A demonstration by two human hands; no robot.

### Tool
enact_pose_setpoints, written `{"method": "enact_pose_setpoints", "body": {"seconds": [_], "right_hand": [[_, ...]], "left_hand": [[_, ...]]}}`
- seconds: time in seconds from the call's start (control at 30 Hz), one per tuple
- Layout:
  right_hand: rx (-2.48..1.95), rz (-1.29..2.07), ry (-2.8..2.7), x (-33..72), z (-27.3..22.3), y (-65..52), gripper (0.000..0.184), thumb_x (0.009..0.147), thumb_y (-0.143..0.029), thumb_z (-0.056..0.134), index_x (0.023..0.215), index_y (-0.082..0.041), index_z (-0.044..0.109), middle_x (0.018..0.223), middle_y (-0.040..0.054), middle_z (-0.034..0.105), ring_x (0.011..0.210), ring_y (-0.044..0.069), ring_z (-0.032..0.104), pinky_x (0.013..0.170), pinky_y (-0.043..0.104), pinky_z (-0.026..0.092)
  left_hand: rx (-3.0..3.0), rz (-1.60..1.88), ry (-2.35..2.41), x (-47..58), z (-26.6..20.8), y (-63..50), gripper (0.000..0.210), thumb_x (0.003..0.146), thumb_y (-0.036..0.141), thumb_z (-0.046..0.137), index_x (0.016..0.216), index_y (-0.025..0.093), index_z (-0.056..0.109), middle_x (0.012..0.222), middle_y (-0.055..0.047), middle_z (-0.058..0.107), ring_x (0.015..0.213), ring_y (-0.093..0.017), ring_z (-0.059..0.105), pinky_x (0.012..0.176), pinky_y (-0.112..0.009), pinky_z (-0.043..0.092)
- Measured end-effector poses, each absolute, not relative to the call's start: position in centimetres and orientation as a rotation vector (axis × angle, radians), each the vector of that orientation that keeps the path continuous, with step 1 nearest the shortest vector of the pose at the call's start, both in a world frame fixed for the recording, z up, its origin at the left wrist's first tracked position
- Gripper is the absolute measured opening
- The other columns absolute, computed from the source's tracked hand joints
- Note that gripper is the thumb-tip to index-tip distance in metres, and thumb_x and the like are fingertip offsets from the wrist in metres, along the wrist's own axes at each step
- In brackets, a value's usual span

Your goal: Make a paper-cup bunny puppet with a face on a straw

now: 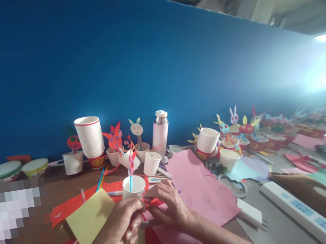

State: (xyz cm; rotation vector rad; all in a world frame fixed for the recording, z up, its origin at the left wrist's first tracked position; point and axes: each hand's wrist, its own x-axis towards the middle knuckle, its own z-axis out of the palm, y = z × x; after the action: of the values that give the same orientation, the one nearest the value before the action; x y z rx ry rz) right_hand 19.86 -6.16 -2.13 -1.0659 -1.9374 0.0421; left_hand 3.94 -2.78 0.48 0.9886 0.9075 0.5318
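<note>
My left hand point(128, 216) is closed, its fingers curled and the thumb side toward my right hand. My right hand point(170, 205) meets it, fingertips bent in and pinched close to the left ones. Whatever lies between the fingertips is too small or hidden to make out. Just behind them stands a white paper cup point(127, 190) with a blue straw point(131, 183) upright in it. A pink-red paper shape point(131, 164) sits on the straw. Under my hands lie red, pink and yellow sheets, including a yellow sheet point(89, 216) by my left forearm.
A tall stack of paper cups point(90, 137) and a pink thermos point(160, 134) stand by the blue wall. Several cups carry paper animal heads. A large pink sheet point(200, 190), a white charger point(250, 212) and a power strip point(304, 213) lie at right.
</note>
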Motion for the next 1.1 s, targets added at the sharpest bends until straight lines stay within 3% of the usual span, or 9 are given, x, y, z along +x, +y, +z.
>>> {"method": "enact_pose_setpoints", "body": {"seconds": [0.43, 0.63, 0.83, 0.97, 1.1], "right_hand": [[-1.152, 0.143, -1.806, 19.4, -2.5, -6.3, 0.016, 0.082, -0.016, 0.051, 0.095, -0.021, 0.059, 0.086, 0.0027, 0.066, 0.081, 0.018, 0.059, 0.079, 0.033, 0.039], [-1.184, 0.176, -1.666, 19.0, -2.3, -6.5, 0.018, 0.076, -0.010, 0.053, 0.088, -0.020, 0.061, 0.081, 0.0011, 0.065, 0.078, 0.016, 0.059, 0.077, 0.030, 0.040], [-1.203, 0.252, -1.620, 18.6, -2.0, -6.7, 0.018, 0.073, -0.007, 0.052, 0.081, -0.020, 0.061, 0.076, -0.0001, 0.065, 0.074, 0.016, 0.059, 0.078, 0.030, 0.041], [-1.240, 0.343, -1.582, 18.5, -1.9, -6.6, 0.015, 0.074, -0.008, 0.050, 0.077, -0.019, 0.060, 0.071, -0.0005, 0.065, 0.070, 0.015, 0.059, 0.074, 0.029, 0.043], [-1.318, 0.403, -1.497, 18.4, -2.2, -6.6, 0.015, 0.075, -0.008, 0.050, 0.077, -0.019, 0.060, 0.074, -0.0003, 0.066, 0.073, 0.015, 0.061, 0.074, 0.027, 0.044]], "left_hand": [[0.848, 0.564, 0.815, 3.7, -0.2, -2.0, 0.023, 0.072, 0.039, 0.059, 0.064, 0.018, 0.052, 0.037, 0.011, 0.036, 0.029, -0.002, 0.020, 0.032, -0.017, 0.020], [0.955, 0.562, 0.837, 4.0, 0.2, -2.7, 0.029, 0.067, 0.044, 0.065, 0.064, 0.019, 0.049, 0.037, 0.012, 0.036, 0.028, -0.002, 0.022, 0.031, -0.016, 0.021], [1.039, 0.614, 0.870, 4.6, -0.8, -3.4, 0.041, 0.070, 0.055, 0.059, 0.058, 0.019, 0.045, 0.037, 0.011, 0.036, 0.028, -0.002, 0.024, 0.031, -0.016, 0.023], [0.964, 0.621, 0.860, 4.9, -1.4, -3.6, 0.034, 0.074, 0.051, 0.057, 0.068, 0.019, 0.051, 0.038, 0.011, 0.038, 0.028, -0.003, 0.024, 0.030, -0.017, 0.021], [0.935, 0.627, 0.853, 5.1, -1.5, -3.8, 0.031, 0.074, 0.046, 0.057, 0.063, 0.019, 0.049, 0.035, 0.010, 0.038, 0.028, -0.003, 0.024, 0.030, -0.017, 0.022]]}}
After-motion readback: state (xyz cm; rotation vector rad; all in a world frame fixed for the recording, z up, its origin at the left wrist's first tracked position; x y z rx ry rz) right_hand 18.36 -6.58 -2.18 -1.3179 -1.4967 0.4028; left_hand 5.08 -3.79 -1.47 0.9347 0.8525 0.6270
